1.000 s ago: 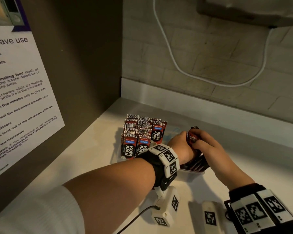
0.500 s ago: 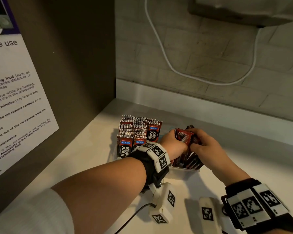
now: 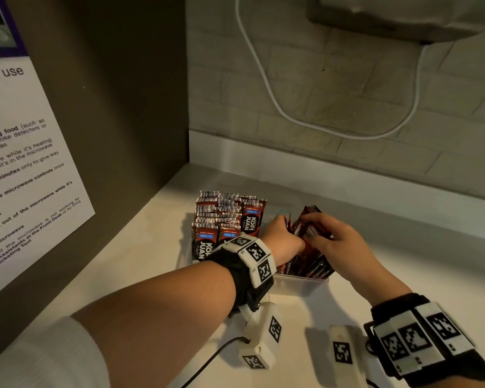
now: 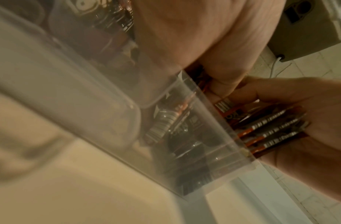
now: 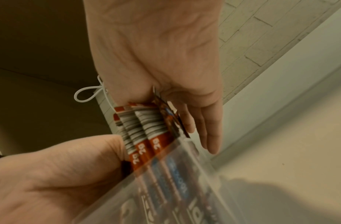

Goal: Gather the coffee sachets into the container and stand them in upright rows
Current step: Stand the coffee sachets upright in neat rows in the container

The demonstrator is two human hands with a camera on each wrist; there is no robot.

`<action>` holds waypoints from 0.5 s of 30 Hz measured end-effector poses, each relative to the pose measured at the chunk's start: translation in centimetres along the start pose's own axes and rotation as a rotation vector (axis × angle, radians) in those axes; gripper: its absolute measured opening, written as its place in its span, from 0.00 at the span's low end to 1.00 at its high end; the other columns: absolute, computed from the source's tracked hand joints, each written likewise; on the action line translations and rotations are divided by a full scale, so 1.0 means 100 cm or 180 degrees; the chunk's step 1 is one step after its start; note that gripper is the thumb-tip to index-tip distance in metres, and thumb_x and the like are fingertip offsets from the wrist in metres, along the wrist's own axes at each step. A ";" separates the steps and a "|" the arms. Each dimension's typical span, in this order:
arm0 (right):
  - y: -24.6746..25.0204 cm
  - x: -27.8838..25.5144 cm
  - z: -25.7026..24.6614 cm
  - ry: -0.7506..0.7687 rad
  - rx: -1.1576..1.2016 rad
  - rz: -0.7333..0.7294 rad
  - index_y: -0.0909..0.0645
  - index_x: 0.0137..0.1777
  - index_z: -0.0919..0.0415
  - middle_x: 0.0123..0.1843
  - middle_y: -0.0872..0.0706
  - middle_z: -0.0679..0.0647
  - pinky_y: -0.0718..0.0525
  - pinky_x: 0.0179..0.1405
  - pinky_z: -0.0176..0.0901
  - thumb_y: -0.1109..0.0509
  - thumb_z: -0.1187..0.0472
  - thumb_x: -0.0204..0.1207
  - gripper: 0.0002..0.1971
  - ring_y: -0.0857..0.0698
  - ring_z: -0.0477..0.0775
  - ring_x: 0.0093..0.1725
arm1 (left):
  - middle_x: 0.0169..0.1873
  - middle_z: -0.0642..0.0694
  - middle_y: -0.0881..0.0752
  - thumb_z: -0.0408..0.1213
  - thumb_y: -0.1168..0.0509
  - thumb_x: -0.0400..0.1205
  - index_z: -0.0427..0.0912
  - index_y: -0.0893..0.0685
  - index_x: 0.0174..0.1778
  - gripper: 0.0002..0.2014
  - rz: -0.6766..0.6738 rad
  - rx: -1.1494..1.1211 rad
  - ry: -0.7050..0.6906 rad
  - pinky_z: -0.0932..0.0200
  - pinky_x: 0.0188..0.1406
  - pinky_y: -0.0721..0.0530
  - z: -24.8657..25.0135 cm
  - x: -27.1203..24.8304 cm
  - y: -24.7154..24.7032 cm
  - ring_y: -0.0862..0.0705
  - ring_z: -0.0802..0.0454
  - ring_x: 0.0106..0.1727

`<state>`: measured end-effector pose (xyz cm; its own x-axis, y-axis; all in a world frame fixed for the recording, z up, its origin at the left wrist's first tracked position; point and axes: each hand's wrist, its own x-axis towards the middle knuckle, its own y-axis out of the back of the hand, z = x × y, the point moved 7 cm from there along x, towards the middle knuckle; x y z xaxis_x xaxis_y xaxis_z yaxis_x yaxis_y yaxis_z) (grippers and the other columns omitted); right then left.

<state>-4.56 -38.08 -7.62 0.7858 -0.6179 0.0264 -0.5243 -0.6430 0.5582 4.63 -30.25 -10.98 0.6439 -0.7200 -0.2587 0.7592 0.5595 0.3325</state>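
A clear plastic container (image 3: 300, 282) stands on the white counter. Its left part holds upright rows of red and black coffee sachets (image 3: 224, 217). In its right part a loose bunch of sachets (image 3: 308, 261) leans to the right. My left hand (image 3: 280, 239) grips this bunch from the left, its fingertips tucked between sachets. My right hand (image 3: 333, 242) holds it from the right, fingers over its top. In the left wrist view the sachet edges (image 4: 271, 128) rise above the container wall (image 4: 194, 121). In the right wrist view, my right hand (image 5: 204, 128) lies along the bunch (image 5: 146, 128).
A brown side panel with a printed microwave notice (image 3: 25, 163) closes off the left. Behind the container runs a white skirting (image 3: 347, 177) under a brick wall with a hanging white cable (image 3: 277, 107). An appliance (image 3: 403, 18) is mounted at the upper right.
Both hands have stayed at the container's right part and have shifted their grip on the loose bunch. The sachets now stand more upright between them. The upright rows have not moved.
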 end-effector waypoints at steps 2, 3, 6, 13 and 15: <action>0.000 0.000 0.001 -0.0001 -0.0001 0.0004 0.18 0.58 0.40 0.60 0.17 0.53 0.15 0.58 0.56 0.32 0.65 0.77 0.18 0.15 0.56 0.56 | 0.50 0.43 0.16 0.27 0.35 0.74 0.42 0.25 0.67 0.23 0.0021 -0.0029 0.0002 0.49 0.54 0.14 0.000 -0.001 0.000 0.16 0.42 0.55; 0.000 0.000 0.000 0.0006 -0.0010 -0.0003 0.18 0.58 0.41 0.60 0.17 0.53 0.15 0.58 0.56 0.32 0.65 0.77 0.17 0.15 0.56 0.55 | 0.51 0.41 0.15 0.27 0.36 0.74 0.42 0.24 0.66 0.23 0.0012 -0.0033 -0.0009 0.47 0.57 0.14 0.001 -0.001 0.000 0.15 0.42 0.55; 0.001 0.000 0.000 0.0007 -0.0055 -0.0017 0.17 0.56 0.41 0.59 0.17 0.53 0.14 0.56 0.54 0.34 0.67 0.78 0.18 0.15 0.56 0.55 | 0.51 0.41 0.15 0.28 0.35 0.75 0.42 0.22 0.63 0.19 -0.0078 0.0031 -0.0069 0.49 0.56 0.15 0.003 -0.001 -0.003 0.15 0.42 0.55; 0.002 -0.001 -0.004 0.0059 -0.0003 0.0030 0.17 0.54 0.42 0.55 0.16 0.51 0.18 0.49 0.43 0.34 0.67 0.77 0.17 0.15 0.54 0.53 | 0.56 0.39 0.15 0.28 0.35 0.75 0.44 0.24 0.67 0.23 -0.0220 0.0055 -0.0159 0.42 0.61 0.16 0.006 -0.001 -0.008 0.16 0.40 0.57; 0.002 -0.001 -0.006 0.0071 -0.0032 0.0054 0.18 0.54 0.41 0.56 0.16 0.51 0.17 0.54 0.47 0.34 0.67 0.77 0.17 0.16 0.54 0.54 | 0.56 0.39 0.15 0.29 0.35 0.74 0.43 0.23 0.66 0.22 -0.0122 0.0107 -0.0192 0.43 0.60 0.16 0.008 0.001 -0.005 0.16 0.40 0.57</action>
<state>-4.53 -37.93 -7.00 0.7840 -0.6184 0.0544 -0.5345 -0.6278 0.5658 4.27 -30.91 -10.44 0.6069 -0.7646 -0.2170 0.7789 0.5178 0.3539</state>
